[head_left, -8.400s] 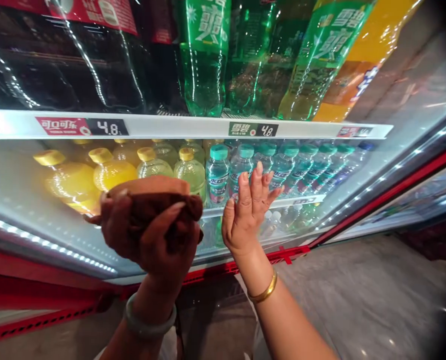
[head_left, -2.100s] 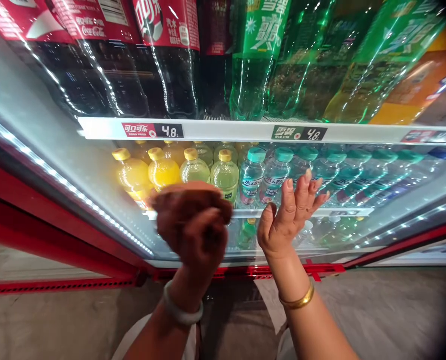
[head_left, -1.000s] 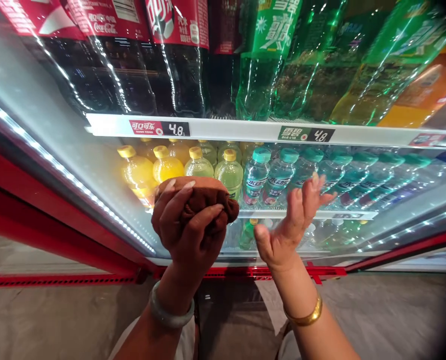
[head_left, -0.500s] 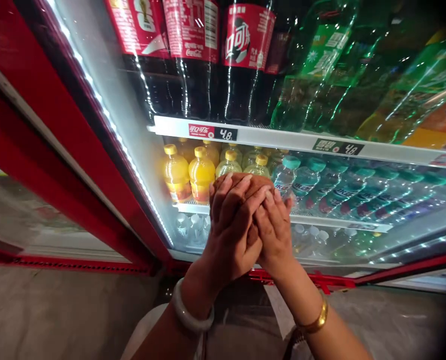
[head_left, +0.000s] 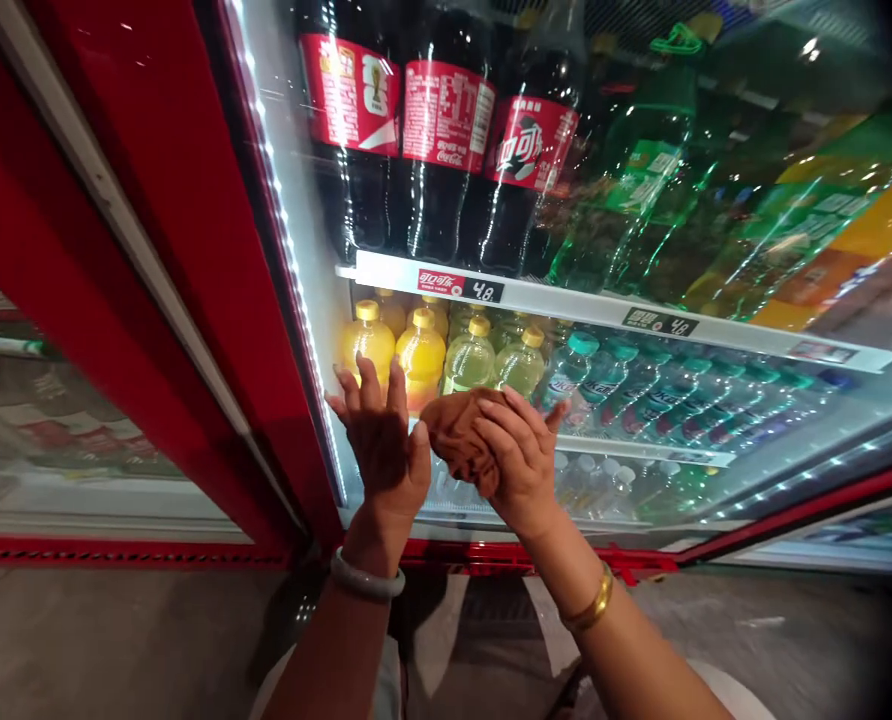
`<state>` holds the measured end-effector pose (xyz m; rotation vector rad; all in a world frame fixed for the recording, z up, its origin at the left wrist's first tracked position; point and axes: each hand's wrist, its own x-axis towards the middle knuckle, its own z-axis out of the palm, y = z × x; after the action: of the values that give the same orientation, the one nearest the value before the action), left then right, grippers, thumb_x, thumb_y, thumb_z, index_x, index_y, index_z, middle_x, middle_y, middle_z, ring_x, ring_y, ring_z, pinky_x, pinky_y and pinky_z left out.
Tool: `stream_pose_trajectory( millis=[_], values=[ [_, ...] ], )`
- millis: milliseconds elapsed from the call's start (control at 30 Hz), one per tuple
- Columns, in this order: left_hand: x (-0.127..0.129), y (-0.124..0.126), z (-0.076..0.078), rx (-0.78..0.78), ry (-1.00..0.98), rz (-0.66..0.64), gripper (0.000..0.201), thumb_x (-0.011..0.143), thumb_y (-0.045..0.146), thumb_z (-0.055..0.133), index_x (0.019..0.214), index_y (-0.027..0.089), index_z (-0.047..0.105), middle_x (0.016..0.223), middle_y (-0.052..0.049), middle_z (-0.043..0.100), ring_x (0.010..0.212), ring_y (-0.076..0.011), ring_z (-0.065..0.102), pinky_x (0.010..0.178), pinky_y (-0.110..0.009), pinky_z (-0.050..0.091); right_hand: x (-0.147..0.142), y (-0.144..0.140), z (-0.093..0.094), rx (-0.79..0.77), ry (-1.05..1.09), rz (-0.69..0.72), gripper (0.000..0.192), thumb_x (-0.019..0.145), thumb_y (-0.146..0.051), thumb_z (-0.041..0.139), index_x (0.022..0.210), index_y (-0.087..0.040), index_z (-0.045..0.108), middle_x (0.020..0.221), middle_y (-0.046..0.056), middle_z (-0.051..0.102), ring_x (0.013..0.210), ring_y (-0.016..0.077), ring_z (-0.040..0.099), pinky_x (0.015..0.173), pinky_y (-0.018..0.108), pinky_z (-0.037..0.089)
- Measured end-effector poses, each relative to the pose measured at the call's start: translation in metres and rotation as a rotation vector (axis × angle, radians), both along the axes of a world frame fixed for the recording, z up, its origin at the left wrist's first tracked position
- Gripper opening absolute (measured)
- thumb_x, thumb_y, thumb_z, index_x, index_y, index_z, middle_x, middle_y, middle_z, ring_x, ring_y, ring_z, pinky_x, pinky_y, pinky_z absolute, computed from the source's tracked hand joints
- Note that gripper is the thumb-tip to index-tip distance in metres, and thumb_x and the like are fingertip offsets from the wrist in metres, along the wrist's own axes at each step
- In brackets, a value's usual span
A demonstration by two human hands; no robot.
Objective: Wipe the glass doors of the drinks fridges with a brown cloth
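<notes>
A crumpled brown cloth (head_left: 461, 440) is bunched up in my right hand (head_left: 519, 455), whose fingers wrap over its right side. My left hand (head_left: 382, 445) is raised just to the left of the cloth, fingers spread and holding nothing. Its thumb tip comes close to the cloth's left edge; whether they touch I cannot tell. Both hands are in front of a lit drinks fridge, before the shelf where yellow-capped juice bottles (head_left: 420, 350) and teal-capped clear bottles (head_left: 572, 365) stand.
Large cola bottles (head_left: 446, 120) and green soda bottles (head_left: 645, 180) fill the upper shelf, above a white price rail (head_left: 551, 305). A red door frame (head_left: 183, 250) runs down the left. Grey floor (head_left: 116, 640) lies below.
My hands were pressed together around the cloth. The left has let go and moved left with its fingers spread, while the right keeps the cloth. The camera view has shifted.
</notes>
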<state>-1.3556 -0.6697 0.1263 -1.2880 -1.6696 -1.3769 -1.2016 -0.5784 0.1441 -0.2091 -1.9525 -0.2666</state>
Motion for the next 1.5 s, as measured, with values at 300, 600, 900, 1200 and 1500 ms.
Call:
stream_pose_trajectory(
  millis=[300,600,900,1200,1500],
  values=[
    [-0.022,-0.010,-0.027,-0.016,-0.010,0.027,0.065,0.111,0.044,0.020,0.170,0.020,0.009,0.179,-0.011,0.008,0.166,-0.0263,0.001,0.135,-0.055,0.000,-0.043,-0.019,0.006,0.017,0.006,-0.006,0.040,0.097,-0.020,0.064,0.133,-0.037,0.063,0.139,-0.001,0.069,0.151,0.0227,0.046,0.137,0.058,0.015],
    [-0.034,-0.017,-0.069,-0.126,0.005,0.025,0.063,0.108,0.033,0.038,0.167,0.017,0.026,0.177,-0.016,0.007,0.165,-0.0323,-0.001,0.133,-0.061,0.003,-0.003,-0.010,-0.006,-0.044,0.043,-0.120,0.024,0.100,-0.025,0.064,0.122,-0.033,0.069,0.132,0.002,0.072,0.142,0.0227,0.052,0.135,0.059,0.019],
    [0.015,-0.015,-0.101,-0.264,0.043,0.057,0.076,0.100,0.033,0.058,0.166,0.010,0.027,0.171,-0.025,0.030,0.164,-0.0348,0.012,0.133,-0.062,0.012,0.007,-0.014,-0.045,0.114,-0.266,-0.065,0.025,0.099,-0.021,0.064,0.121,-0.030,0.071,0.130,-0.003,0.075,0.138,0.0187,0.054,0.137,0.053,0.016],
    [0.033,0.006,-0.093,-0.239,0.067,-0.012,0.062,0.103,0.025,0.043,0.163,0.010,0.037,0.170,-0.023,0.032,0.165,-0.0308,0.009,0.133,-0.061,0.002,0.032,0.004,-0.027,0.071,-0.117,-0.131,0.029,0.098,-0.020,0.065,0.125,-0.031,0.071,0.130,-0.001,0.074,0.126,0.0198,0.057,0.132,0.054,0.033],
    [0.051,0.028,-0.089,-0.241,0.087,-0.060,0.060,0.102,0.030,0.051,0.160,0.018,0.044,0.171,-0.017,0.033,0.165,-0.0294,0.007,0.133,-0.061,-0.002,0.095,0.026,-0.035,-0.086,-0.080,-0.218,0.036,0.096,-0.018,0.066,0.130,-0.032,0.068,0.131,0.004,0.070,0.126,0.0210,0.057,0.130,0.059,0.032]
  ],
)
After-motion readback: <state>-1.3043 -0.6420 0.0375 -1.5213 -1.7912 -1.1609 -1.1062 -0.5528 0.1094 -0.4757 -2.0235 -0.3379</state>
